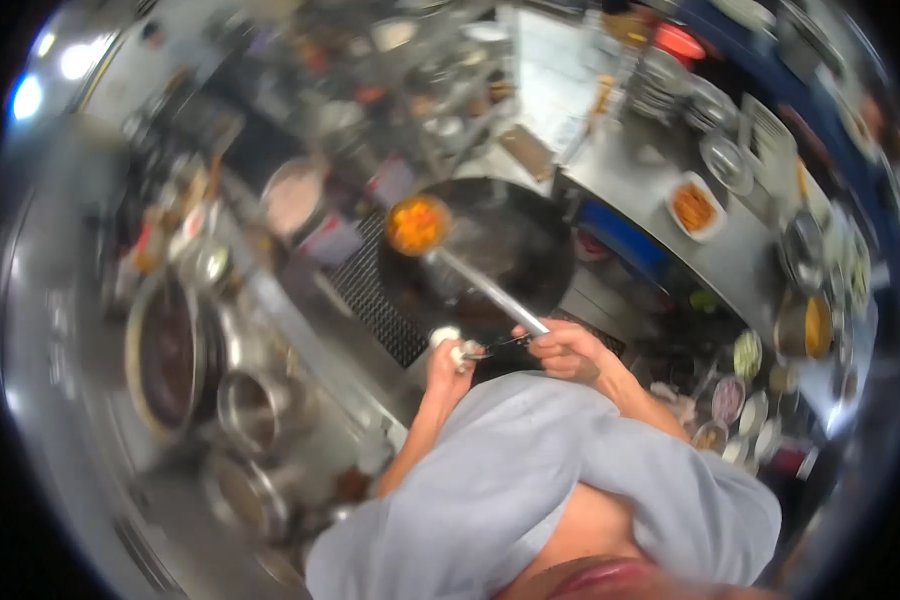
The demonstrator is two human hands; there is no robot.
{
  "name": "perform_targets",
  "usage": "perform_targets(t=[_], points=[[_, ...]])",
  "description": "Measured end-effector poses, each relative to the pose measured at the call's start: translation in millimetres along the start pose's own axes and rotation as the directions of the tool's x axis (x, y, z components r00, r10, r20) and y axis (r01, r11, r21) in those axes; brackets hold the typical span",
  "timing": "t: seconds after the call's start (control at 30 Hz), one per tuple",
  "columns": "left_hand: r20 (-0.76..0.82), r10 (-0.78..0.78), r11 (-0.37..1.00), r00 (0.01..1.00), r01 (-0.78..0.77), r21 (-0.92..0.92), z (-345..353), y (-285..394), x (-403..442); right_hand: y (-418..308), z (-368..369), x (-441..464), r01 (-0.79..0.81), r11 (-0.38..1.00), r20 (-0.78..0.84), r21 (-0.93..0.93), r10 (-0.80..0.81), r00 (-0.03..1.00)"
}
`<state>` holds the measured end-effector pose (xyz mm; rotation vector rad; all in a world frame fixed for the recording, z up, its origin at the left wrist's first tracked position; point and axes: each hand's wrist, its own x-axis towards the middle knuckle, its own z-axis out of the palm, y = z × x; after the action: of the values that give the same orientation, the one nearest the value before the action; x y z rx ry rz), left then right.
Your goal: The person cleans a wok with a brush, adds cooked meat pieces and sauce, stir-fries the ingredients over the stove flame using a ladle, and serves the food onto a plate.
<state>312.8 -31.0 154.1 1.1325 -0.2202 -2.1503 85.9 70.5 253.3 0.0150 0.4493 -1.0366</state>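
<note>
My right hand (567,350) is closed round the handle of a long metal ladle (485,285). Orange food pieces fill the ladle's round head (417,225), which hangs over the left side of a large dark wok (515,245). At the wok's near edge, my left hand (451,366) is closed on a white cloth (445,338). A thin dark handle, seemingly the wok's, lies between the two hands; blur hides exactly how the left fingers meet it.
A white dish of orange food (694,207) stands on the steel counter (620,185) at the right. Large pots (253,408) are at the left, and a round container of pale contents (294,198) is behind the stove. Small bowls (747,355) stand at the lower right.
</note>
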Motion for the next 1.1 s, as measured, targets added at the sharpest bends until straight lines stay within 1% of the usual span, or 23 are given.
perform_targets(t=[0.03, 0.07, 0.1, 0.13, 0.17, 0.2, 0.23, 0.3, 0.33, 0.4, 0.47, 0.5, 0.53, 0.6, 0.63, 0.7, 0.73, 0.8, 0.87, 0.93, 1.0, 1.03, 1.1], points=[[0.022, 0.009, 0.995, 1.000, -0.007, -0.099, 1.0, -3.4, 2.1, 1.3, -2.9, -6.1, 0.003, 0.999, -0.036, -0.041, -0.005, 0.999], [0.076, 0.058, 0.990, 0.995, -0.067, 0.128, -1.6, -1.4, -0.2, 2.3, 6.2, -15.7, 0.035, 0.999, -0.086, -0.030, -0.037, 0.996], [0.244, 0.198, 0.766, 0.949, -0.305, 0.566, -1.9, 2.1, -5.2, 3.2, 8.5, -25.7, 0.074, 0.996, -0.137, -0.054, -0.081, 0.987], [0.434, 0.296, 0.371, 0.851, -0.522, 0.768, -1.2, 5.8, -7.6, 5.7, 8.0, -37.3, 0.095, 0.992, -0.185, -0.083, -0.109, 0.977], [0.524, 0.308, 0.204, 0.794, -0.593, 0.779, -6.7, 9.3, -4.1, 9.8, 6.3, -47.1, 0.156, 0.985, -0.214, -0.079, -0.169, 0.962], [0.564, 0.250, 0.193, 0.787, -0.612, 0.767, -24.2, 8.6, 20.2, 12.8, 6.1, -61.5, 0.219, 0.974, -0.232, -0.060, -0.227, 0.946], [0.439, 0.144, 0.467, 0.887, -0.452, 0.760, -69.4, 12.8, 58.1, 13.7, 9.5, -78.6, 0.315, 0.944, -0.263, -0.102, -0.331, 0.906], [0.316, -0.026, 0.669, 0.948, -0.218, 0.710, -117.7, 29.3, 93.5, 18.8, 15.9, -110.0, 0.472, 0.853, -0.297, -0.225, -0.521, 0.800], [0.413, 0.016, 0.551, 0.911, -0.353, 0.756, -128.4, 35.3, 101.6, 19.7, 25.4, -125.5, 0.511, 0.792, -0.327, -0.334, -0.606, 0.725], [0.521, 0.029, 0.413, 0.853, -0.485, 0.771, -120.0, 42.1, 98.8, 20.5, 33.9, -148.8, 0.391, 0.669, -0.444, -0.633, -0.727, 0.524], [0.410, 0.149, 0.264, 0.900, -0.435, 0.861, -44.6, 45.0, 33.3, 18.2, 33.8, -165.5, 0.294, 0.634, -0.538, -0.715, -0.768, 0.348], [0.506, 0.295, 0.091, 0.811, -0.551, 0.830, -24.6, 43.3, 18.0, 15.7, 29.1, -171.4, 0.299, 0.607, -0.538, -0.736, -0.793, 0.285], [0.519, 0.280, 0.087, 0.808, -0.560, 0.824, -29.4, 46.0, 27.1, 12.4, 24.5, -177.5, 0.239, 0.593, -0.557, -0.769, -0.805, 0.203], [0.496, 0.238, 0.080, 0.835, -0.526, 0.847, -55.4, 55.2, 53.0, 5.4, 16.5, -186.0, 0.166, 0.595, -0.582, -0.787, -0.804, 0.121], [0.500, 0.229, 0.075, 0.835, -0.527, 0.847, -65.4, 62.7, 60.9, 1.9, 8.3, -187.3, 0.066, 0.587, -0.581, -0.807, -0.809, 0.084], [0.498, 0.114, 0.004, 0.859, -0.502, 0.865, -82.0, 78.4, 67.5, -5.3, -1.6, -188.3, -0.102, 0.585, -0.591, -0.804, -0.806, 0.033], [0.498, 0.111, 0.003, 0.860, -0.502, 0.865, -86.8, 81.8, 70.2, -8.0, -15.8, -188.5, -0.114, 0.579, -0.586, -0.808, -0.809, 0.042], [0.455, 0.175, 0.071, 0.873, -0.472, 0.879, -89.1, 80.4, 71.4, -11.6, -22.8, -184.5, -0.120, 0.589, -0.596, -0.799, -0.803, 0.030], [0.441, 0.202, 0.054, 0.874, -0.460, 0.886, -71.6, 77.7, 56.8, -11.3, -29.2, -168.1, -0.139, 0.603, -0.599, -0.785, -0.797, -0.077], [0.433, 0.234, 0.036, 0.871, -0.453, 0.891, -73.3, 76.7, 63.4, -14.3, -26.9, -165.3, -0.181, 0.588, -0.579, -0.789, -0.809, -0.103], [0.250, 0.284, 0.008, 0.926, -0.263, 0.965, -90.8, 79.4, 86.7, -14.6, -28.9, -170.7, -0.101, 0.587, -0.580, -0.804, -0.810, -0.088], [0.247, 0.288, 0.014, 0.925, -0.262, 0.965, -97.0, 79.3, 90.3, -14.2, -23.0, -168.8, -0.161, 0.590, -0.576, -0.791, -0.807, -0.128], [0.214, 0.303, 0.215, 0.929, -0.286, 0.934, -89.1, 76.8, 85.2, -13.9, -23.2, -167.7, -0.222, 0.574, -0.553, -0.788, -0.819, -0.155]])
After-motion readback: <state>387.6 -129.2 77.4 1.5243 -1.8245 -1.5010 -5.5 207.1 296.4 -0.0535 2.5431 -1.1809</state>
